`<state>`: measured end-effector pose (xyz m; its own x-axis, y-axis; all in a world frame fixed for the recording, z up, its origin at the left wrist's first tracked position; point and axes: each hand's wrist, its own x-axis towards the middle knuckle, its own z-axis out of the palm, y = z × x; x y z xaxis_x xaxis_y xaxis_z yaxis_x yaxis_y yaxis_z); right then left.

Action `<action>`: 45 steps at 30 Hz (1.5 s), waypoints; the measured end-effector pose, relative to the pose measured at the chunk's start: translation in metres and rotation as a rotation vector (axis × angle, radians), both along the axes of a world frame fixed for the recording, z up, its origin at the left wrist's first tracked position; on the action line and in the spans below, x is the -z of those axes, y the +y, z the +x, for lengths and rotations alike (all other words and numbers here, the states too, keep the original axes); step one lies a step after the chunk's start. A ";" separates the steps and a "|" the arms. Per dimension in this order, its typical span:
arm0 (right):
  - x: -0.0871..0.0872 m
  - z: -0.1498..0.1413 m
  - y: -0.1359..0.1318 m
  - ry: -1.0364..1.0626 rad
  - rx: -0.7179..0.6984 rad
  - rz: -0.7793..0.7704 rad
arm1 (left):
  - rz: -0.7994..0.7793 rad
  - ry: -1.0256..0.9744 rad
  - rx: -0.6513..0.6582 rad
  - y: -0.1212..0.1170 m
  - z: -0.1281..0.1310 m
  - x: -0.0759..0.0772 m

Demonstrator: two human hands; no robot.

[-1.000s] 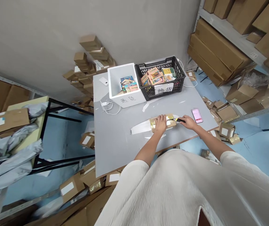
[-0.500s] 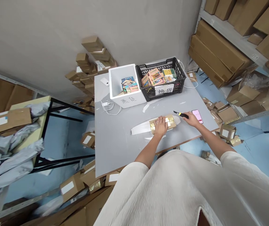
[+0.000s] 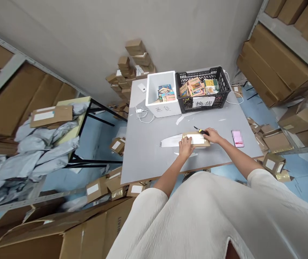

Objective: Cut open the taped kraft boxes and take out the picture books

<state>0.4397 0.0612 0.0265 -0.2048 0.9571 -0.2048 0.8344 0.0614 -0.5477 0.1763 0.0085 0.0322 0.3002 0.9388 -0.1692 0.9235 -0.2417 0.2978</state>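
A small cardboard box with a white label on top lies across a long white strip on the grey table. My left hand grips its left end, fingers on the top face and side. In my right hand is a black and yellow utility knife, its blade out and pointing up and left above the box's far edge. The fingers of that hand are also against the right end of the box. A phone with a pink screen lies to the right.
At the back of the table stand a white foam bin and a black crate, both holding books. A charger cable lies by the bin. Parcels crowd the floor, and grey mailing bags fill a left-hand shelf.
The box has been turned over: its gold-taped face was up, and now the labelled face is. My right hand has come in with the knife to the box. The view has swung left.
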 end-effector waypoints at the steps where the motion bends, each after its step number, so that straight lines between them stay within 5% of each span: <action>1: 0.001 0.003 -0.002 -0.002 0.024 0.007 | -0.010 -0.004 -0.040 0.002 0.000 0.001; 6: 0.002 0.017 -0.014 0.082 0.124 -0.021 | -0.143 -0.133 -0.182 0.018 0.004 0.009; 13: 0.001 0.022 -0.019 0.283 0.379 -0.172 | -0.127 -0.330 -0.108 0.050 0.033 0.009; 24: -0.009 0.018 -0.037 0.840 0.583 -0.381 | -0.198 -0.119 -0.154 0.058 0.091 0.008; 32: -0.005 0.040 -0.047 0.779 0.726 -0.316 | -0.258 -0.013 -0.106 0.070 0.125 -0.003; 37: 0.001 0.047 -0.047 0.662 0.742 -0.229 | -0.199 0.051 0.193 0.082 0.103 -0.009; 42: 0.005 0.036 -0.044 0.619 0.663 -0.203 | -0.267 0.089 0.452 0.092 0.041 -0.010; 45: 0.005 0.019 -0.041 0.643 0.585 -0.215 | -0.267 0.096 0.489 0.092 0.009 -0.012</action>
<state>0.4587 0.0201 0.0211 0.1664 0.8987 -0.4058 0.2276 -0.4354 -0.8710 0.1852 0.1002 0.0440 0.6611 0.6152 -0.4296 0.7489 -0.5762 0.3273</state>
